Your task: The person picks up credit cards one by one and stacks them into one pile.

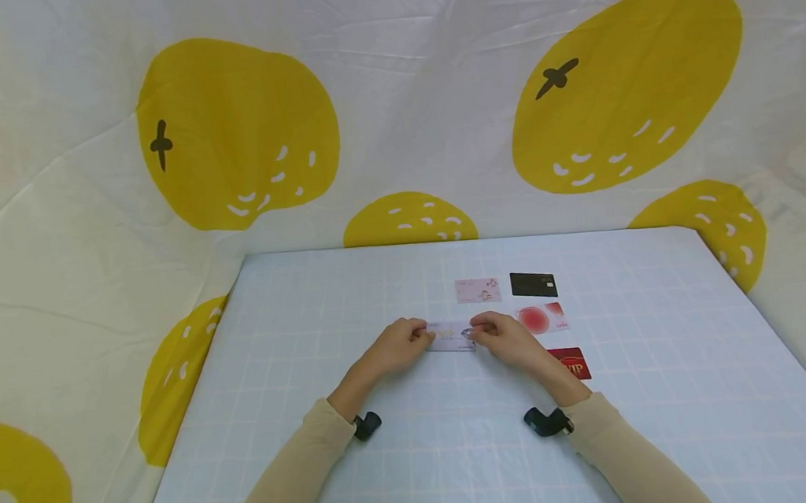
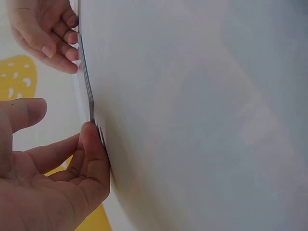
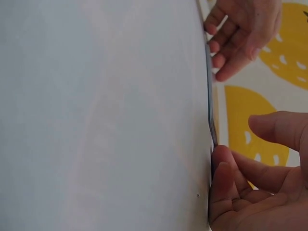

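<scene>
On the table lies a pale lilac VIP card [image 1: 450,336], with a hand at each short end. My left hand [image 1: 403,344] touches its left end with the fingertips. At the right end the fingertips of my right hand [image 1: 504,338] sit against the card. Seen edge-on in the left wrist view, the card edge [image 2: 86,79] shows several thin dark layers, like a small stack. The left thumb [image 2: 29,111] stands raised, apart from the card. Likewise the right thumb [image 3: 274,126] is held away from the card edge [image 3: 210,91].
Right of the hands lie a pink card [image 1: 478,290], a black card [image 1: 533,285] and a white card with a red circle [image 1: 542,319]. A red VIP card [image 1: 572,364] is partly covered by the right forearm. The table [image 1: 349,287] ends at a fabric backdrop [image 1: 420,108] with yellow fruit.
</scene>
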Available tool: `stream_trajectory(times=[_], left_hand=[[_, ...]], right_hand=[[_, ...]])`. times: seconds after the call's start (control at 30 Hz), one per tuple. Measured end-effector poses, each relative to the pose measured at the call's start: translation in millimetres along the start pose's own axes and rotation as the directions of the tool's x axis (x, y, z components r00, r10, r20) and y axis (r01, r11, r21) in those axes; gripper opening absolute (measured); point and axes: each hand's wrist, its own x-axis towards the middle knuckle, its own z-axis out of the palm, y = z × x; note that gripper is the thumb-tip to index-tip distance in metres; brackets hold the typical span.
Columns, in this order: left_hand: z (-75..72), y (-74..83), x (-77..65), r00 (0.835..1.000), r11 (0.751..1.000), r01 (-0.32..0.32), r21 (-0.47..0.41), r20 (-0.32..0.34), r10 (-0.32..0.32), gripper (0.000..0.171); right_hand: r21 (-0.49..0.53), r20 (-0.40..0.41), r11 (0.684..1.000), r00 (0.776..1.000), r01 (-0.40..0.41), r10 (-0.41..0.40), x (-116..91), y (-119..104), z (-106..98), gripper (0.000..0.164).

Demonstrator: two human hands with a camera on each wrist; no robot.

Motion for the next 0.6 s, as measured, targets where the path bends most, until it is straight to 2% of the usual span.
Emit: stream_trajectory(times=[0.6], left_hand=[[0.9,-2.8,-1.5,1.0,0.999,0.028,-0.017,-0.013,-0.028,0.023]], right_hand=[[0.015,-0.015,1.0,1.0,0.005,-0.004,-0.5,-0.6,2.4,0.033]])
